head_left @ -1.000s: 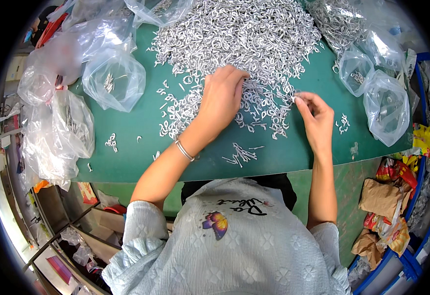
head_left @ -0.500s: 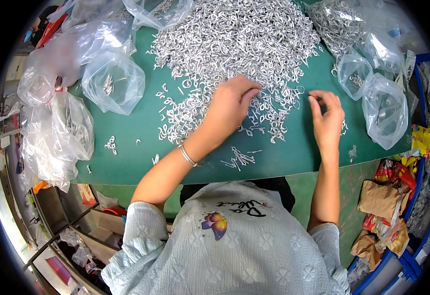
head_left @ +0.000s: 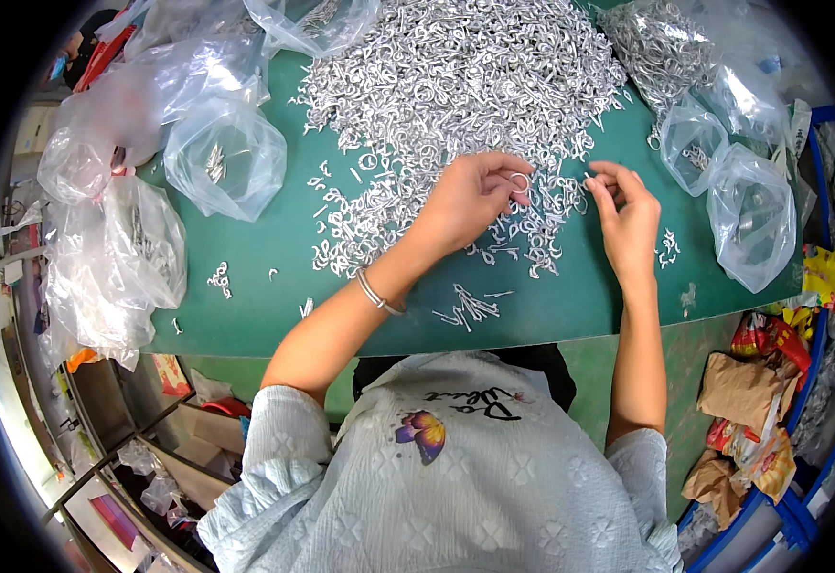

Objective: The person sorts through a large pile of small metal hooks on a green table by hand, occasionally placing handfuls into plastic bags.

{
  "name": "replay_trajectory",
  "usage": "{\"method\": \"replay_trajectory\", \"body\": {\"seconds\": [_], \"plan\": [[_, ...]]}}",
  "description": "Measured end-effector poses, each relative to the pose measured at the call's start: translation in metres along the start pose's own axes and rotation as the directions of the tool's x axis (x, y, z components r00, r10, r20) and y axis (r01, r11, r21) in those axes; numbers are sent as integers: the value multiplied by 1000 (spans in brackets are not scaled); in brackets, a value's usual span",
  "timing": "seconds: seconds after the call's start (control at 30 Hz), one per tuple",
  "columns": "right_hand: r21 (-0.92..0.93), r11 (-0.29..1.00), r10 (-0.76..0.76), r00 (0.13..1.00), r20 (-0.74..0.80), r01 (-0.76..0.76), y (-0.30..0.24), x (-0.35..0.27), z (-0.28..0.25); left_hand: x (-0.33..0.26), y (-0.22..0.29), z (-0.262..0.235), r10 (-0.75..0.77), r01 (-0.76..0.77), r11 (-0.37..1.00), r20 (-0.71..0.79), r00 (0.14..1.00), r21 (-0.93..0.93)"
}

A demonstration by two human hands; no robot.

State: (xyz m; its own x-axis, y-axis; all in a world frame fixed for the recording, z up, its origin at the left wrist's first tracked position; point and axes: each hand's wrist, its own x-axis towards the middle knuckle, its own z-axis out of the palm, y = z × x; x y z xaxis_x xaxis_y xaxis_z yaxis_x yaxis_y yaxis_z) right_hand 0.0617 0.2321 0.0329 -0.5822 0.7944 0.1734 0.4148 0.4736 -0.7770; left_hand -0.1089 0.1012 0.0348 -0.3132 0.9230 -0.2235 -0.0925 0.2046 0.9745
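A big heap of small silver metal pieces [head_left: 465, 76], among them rings, hooks and short pins, covers the far middle of the green table [head_left: 370, 329]. My left hand [head_left: 475, 199], with a bangle on its wrist, is over the near edge of the heap and pinches a silver metal ring [head_left: 521, 182] between its fingertips. To the right of the loose pieces my right hand [head_left: 628, 215] is closed in a pinch at thumb and forefinger; what lies between them is too small to make out. A little group of metal pins [head_left: 470, 307] lies nearer my body.
Open clear plastic bags stand at left [head_left: 219, 172] and right [head_left: 750, 220], each near small metal parts. A fuller bag of metal pieces [head_left: 656, 53] lies at the far right. Small clusters of parts [head_left: 220, 280] sit at left. Snack packets and a paper bag [head_left: 744, 390] fill the shelf at right.
My left hand has shifted slightly right and now shows a ring in its fingers. My right hand has moved left, its thumb and forefinger coming together.
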Motion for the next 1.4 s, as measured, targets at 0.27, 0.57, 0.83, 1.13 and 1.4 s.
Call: {"method": "replay_trajectory", "body": {"seconds": [0.27, 0.57, 0.83, 1.13, 1.4], "plan": [[181, 983, -10, 999, 50, 1, -2, -3, -5, -5, 1, -2, 51, -53, 998, -35, 998, -47], [831, 372, 232, 909, 348, -413, 14, -5, -1, -13, 2, 6, 379, -300, 886, -179, 908, 354], [844, 217, 169, 870, 464, -491, 6, -19, 9, -9, 4, 34, 102, -93, 988, -72, 992, 123], [-39, 942, -329, 942, 73, 332, -31, -22, 0, -14, 2, 36, 230, -182, 943, -148, 962, 279], [201, 980, -39, 973, 228, -8, -44, -25, -2, -17, 3, 35, 105, -69, 974, -158, 982, 217]]}}
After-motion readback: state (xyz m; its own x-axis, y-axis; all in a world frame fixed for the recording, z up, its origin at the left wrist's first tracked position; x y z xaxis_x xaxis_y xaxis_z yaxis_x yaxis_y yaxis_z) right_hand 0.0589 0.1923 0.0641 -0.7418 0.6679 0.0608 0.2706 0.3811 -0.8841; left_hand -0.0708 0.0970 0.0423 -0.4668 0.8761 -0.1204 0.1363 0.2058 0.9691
